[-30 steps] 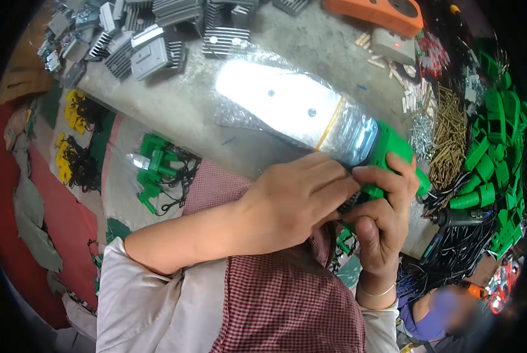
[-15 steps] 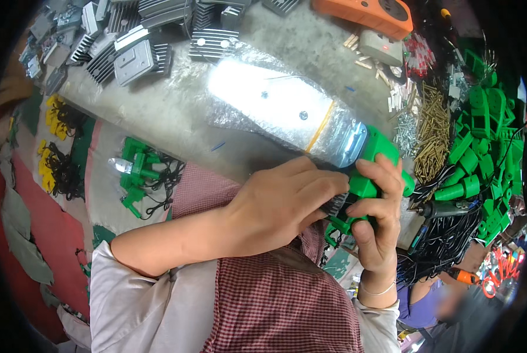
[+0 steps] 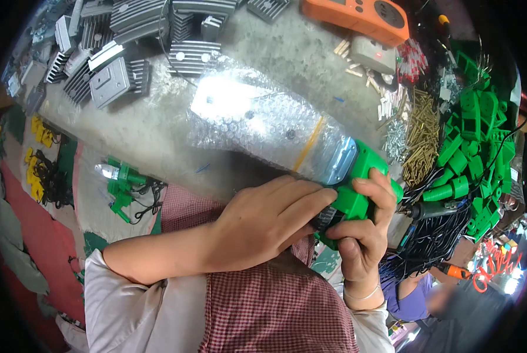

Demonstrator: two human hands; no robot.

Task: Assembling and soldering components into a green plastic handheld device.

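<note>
A green plastic tool housing [image 3: 351,203] is held in front of me, with my right hand [image 3: 366,226] wrapped round its right side. My left hand [image 3: 269,215] comes across from the left, fingers bent over a dark ribbed piece [image 3: 324,219] at the housing's near side. Its fingertips touch the green plastic; its thumb is hidden. Past the housing's far end, a shiny metal plate [image 3: 341,160] adjoins a long flat part in bubble wrap [image 3: 257,120]. A yellow band [image 3: 309,144] crosses the wrap.
Grey finned metal parts [image 3: 111,82] pile up at the far left. An orange device [image 3: 357,20] lies at the back. Brass screws [image 3: 422,141], green plastic parts [image 3: 478,141], a dark screwdriver-like tool [image 3: 431,210] and black cables [image 3: 428,244] crowd the right. Another person's purple sleeve [image 3: 413,303] shows lower right.
The view has shifted slightly, so the bench things sit further left. Both hands keep their hold on the green housing and the dark piece; the left fingers lie a little flatter.
</note>
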